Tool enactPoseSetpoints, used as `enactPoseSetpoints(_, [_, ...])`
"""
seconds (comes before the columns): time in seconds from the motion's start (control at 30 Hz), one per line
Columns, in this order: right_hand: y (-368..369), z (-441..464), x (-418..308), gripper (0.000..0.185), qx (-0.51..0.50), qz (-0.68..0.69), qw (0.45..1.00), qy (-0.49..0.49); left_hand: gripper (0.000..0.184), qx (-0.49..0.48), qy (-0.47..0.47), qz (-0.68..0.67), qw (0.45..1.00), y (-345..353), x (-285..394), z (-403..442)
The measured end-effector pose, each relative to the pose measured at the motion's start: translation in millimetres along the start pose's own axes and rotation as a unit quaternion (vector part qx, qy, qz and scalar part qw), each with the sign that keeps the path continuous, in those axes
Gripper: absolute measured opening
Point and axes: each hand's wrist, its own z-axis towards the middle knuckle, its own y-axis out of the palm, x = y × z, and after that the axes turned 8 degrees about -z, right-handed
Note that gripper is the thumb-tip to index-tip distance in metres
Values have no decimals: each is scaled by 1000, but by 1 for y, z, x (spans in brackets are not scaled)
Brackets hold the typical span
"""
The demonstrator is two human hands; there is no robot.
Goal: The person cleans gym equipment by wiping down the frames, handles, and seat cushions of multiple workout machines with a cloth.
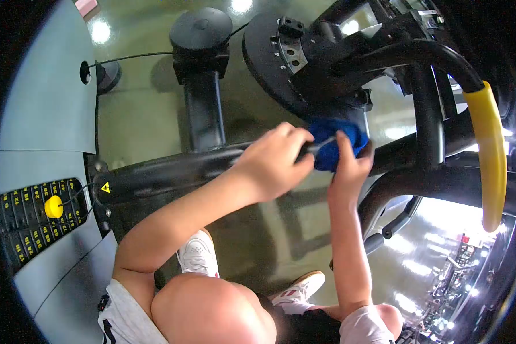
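Note:
A crumpled blue cloth [344,131] is gripped in my right hand [350,169], its thumb pressed against the fabric. Just to its left, my left hand [278,157] curls closed around a small dark piece with a light, thin streak leading toward the cloth. Motion blur keeps me from telling what that piece is. Both hands are above the black frame tube [178,172] of an exercise machine, below its round numbered disc [275,63]. The cloth hides part of the machine behind it.
At the left stands a grey weight-stack housing [46,86] with a yellow selector pin [54,207] in numbered plates. A black cable runs to a round pulley cover [200,31]. A yellow-gripped handle [490,155] curves down at the right. My knee [212,309] is below my hands.

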Motion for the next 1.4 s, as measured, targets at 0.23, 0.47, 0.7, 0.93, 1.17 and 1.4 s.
enactPoseSetpoints(0.23, [22, 69, 37, 54, -3, -388, 887, -250, 19, 28, -168, -254, 952, -9, -17, 13])
enactPoseSetpoints(0.47, [28, 35, 27, 36, -20, -500, 812, -300, 18, 71, -162, -309, 935, -8, -28, 13])
enactPoseSetpoints(0.7, [31, -30, 4, 33, -192, -301, 887, -292, 20, 140, -182, -382, 895, -15, -26, 20])
enactPoseSetpoints(0.93, [4, -12, 8, 27, -6, -179, 981, -78, 22, 185, -184, -344, 902, -33, -21, 21])
enactPoseSetpoints(1.17, [26, 50, 25, 32, -17, -497, 798, -341, 21, 180, -183, -361, 897, -22, -23, 24])
enactPoseSetpoints(1.4, [38, 3, 7, 26, -50, -598, 731, -325, 21, 194, -199, -364, 889, -21, -27, 22])
